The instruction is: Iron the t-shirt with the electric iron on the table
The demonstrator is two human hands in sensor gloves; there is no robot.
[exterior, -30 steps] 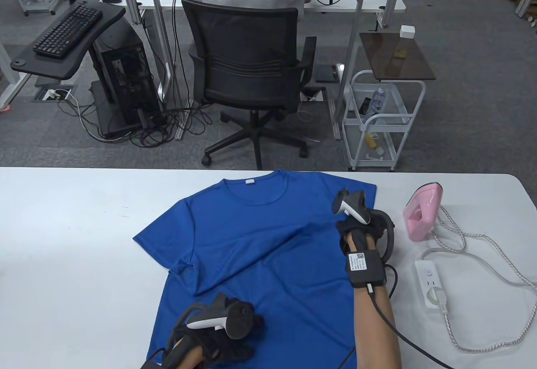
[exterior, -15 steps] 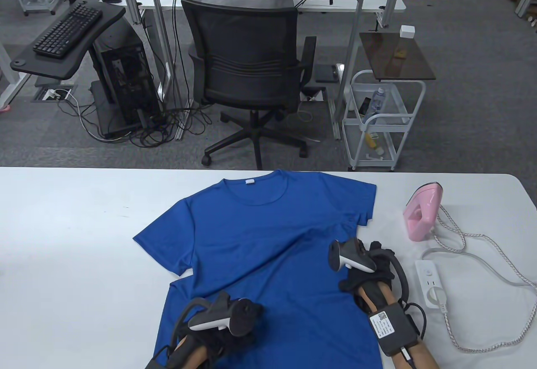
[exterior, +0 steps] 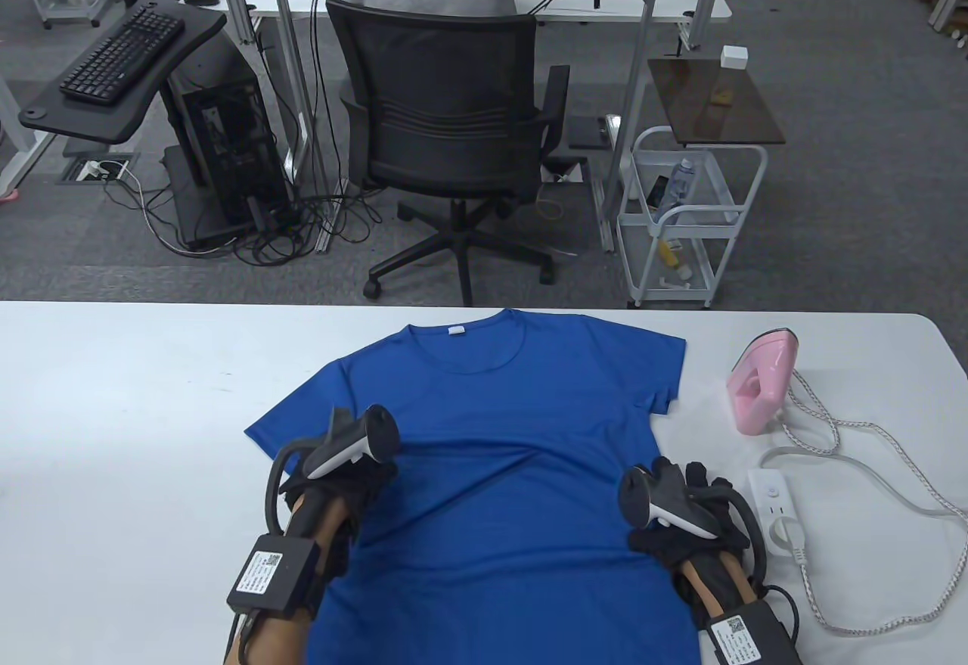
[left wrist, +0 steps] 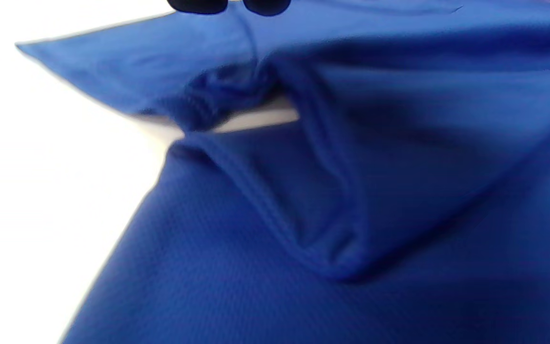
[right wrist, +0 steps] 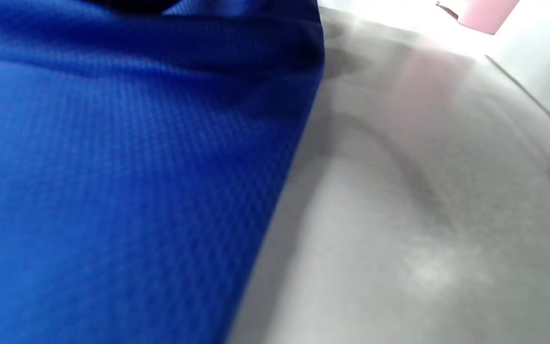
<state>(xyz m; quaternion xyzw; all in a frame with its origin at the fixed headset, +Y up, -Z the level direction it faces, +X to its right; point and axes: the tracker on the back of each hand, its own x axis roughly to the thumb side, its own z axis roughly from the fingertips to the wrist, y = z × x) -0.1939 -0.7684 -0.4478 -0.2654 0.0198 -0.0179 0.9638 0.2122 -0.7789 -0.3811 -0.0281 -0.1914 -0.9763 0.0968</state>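
Observation:
A blue t-shirt (exterior: pixel 499 408) lies face up on the white table (exterior: pixel 113 408), collar at the far side. My left hand (exterior: pixel 336 480) rests at the shirt's left armpit, below the sleeve. In the left wrist view its fingertips (left wrist: pixel 198 5) hang over a loose fold of the shirt (left wrist: pixel 351 191); its grip is hidden. My right hand (exterior: pixel 692 502) lies with fingers stretched out at the shirt's right side edge (right wrist: pixel 112 167). The pink iron (exterior: pixel 762 383) stands on the table to the right of the shirt, in neither hand; a part of it also shows in the right wrist view (right wrist: pixel 480 12).
A white power strip (exterior: pixel 779 517) lies right of my right hand, with the iron's braided cord (exterior: pixel 870 468) looping beyond it. An office chair (exterior: pixel 446 128) and a white cart (exterior: pixel 688 219) stand past the table's far edge.
My left hand moved from the shirt's lower left up to the left armpit. My right hand slid from the right sleeve down the right side. The shirt's body lies straighter.

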